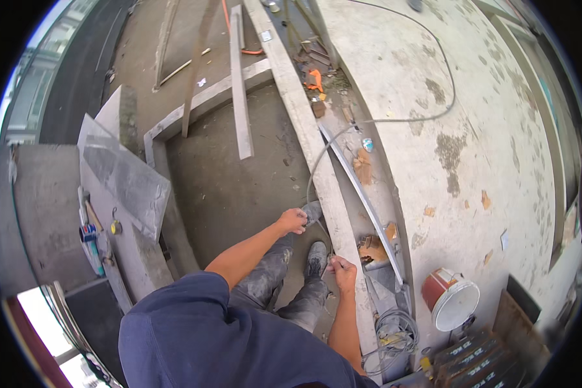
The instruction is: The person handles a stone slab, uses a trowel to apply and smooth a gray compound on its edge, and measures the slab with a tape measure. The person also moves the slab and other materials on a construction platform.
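My left hand (293, 221) is closed, with its fingers curled in above my boots. A little nearer and to the right, my right hand (343, 271) is closed in a pinch beside the low concrete wall (326, 187). What either hand holds is too small to make out. A thin grey line shows in the gap between them. The grey cable (312, 174) bends over the wall and drops close to my left hand. Below my hands, one grey boot (316, 257) stands on the dusty floor; the other boot (312, 212) is partly behind my left hand.
A long board (240, 97) leans into the concrete-walled pit. On the left ledge rest a clear plastic sheet (126, 174) and hand tools (89, 234). A metal strip (362, 194) lies in the trench at right, near a coiled cable (394, 336) and a bucket (456, 304).
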Demonstrator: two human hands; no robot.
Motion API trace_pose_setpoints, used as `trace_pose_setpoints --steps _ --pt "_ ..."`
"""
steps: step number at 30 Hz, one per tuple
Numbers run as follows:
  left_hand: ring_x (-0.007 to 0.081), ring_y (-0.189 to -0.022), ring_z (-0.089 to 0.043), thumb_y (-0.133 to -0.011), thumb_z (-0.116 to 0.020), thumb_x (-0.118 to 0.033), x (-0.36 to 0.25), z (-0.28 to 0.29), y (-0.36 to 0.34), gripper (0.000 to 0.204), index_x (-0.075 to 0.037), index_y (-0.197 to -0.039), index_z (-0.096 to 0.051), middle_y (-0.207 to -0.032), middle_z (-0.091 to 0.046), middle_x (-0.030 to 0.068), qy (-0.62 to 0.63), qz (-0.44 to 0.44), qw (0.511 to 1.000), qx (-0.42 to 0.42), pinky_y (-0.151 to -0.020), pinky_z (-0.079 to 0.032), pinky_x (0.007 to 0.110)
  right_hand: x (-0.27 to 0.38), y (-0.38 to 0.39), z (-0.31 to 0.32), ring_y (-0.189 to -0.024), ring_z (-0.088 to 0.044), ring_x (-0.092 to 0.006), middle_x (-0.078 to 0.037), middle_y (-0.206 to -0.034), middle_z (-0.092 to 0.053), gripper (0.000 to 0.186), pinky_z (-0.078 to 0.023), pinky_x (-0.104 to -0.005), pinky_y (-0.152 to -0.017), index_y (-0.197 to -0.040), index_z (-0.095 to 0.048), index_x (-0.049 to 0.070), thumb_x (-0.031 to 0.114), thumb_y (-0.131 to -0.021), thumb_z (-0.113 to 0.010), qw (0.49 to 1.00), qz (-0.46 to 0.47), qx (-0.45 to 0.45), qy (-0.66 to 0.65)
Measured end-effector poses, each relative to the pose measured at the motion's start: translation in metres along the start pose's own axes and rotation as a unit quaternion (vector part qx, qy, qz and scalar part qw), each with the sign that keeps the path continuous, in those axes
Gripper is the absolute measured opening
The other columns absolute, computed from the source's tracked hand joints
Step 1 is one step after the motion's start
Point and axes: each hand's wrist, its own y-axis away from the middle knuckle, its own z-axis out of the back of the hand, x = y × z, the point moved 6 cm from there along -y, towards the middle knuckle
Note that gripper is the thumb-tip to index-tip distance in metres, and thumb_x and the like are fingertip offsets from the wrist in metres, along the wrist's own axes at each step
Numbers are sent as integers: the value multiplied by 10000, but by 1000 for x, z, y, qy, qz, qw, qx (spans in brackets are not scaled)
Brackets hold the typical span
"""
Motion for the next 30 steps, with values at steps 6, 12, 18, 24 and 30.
trace_pose_setpoints --steps 6,12,18,24,30 --pt "224 -855 -763 -943 -669 -152 60 117 193 409 -19 -1329 -654 -1159 -728 114 82 -80 982 -149 -733 -638 338 68 37 15 -655 -664 -167 -58 -794 -646 201 -555 -300 -573 -948 -609 66 241 -1043 -638 996 17 81 22" --pt "225 -929 -762 -978 -669 -166 198 158 366 407 -10 -1352 -635 -1177 -720 131 297 -83 914 -263 -771 -627 334 105 81 0 -606 -654 -174 -51 -756 -620 264 -542 -315 -518 -905 -589 64 261 -1072 -532 945 66 155 280" --pt "195 -850 -759 -966 -667 -102 335 139 459 341 -11 -1294 -665 -1114 -733 111 524 -49 757 -388 -693 -614 310 127 88 -132 -628 -678 -172 -68 -827 -673 183 -579 -320 -577 -1007 -647 38 219 -1027 -624 889 47 236 389" --pt "169 -840 -749 -977 -669 -99 380 169 487 309 -14 -1274 -674 -1069 -741 99 554 -49 675 -485 -687 -602 291 158 71 -367 -712 -686 -163 -61 -944 -693 318 -568 -304 -627 -1260 -598 12 174 -993 -659 743 113 410 517" --pt "269 -878 -758 -969 -668 -138 347 380 495 308 -19 -1252 -687 -1046 -751 146 318 -116 669 -662 -804 -601 397 202 68 -561 -948 -723 -271 -197 -1193 -699 458 -579 -380 -813 -1359 -581 -28 208 -981 -685 755 344 319 459"
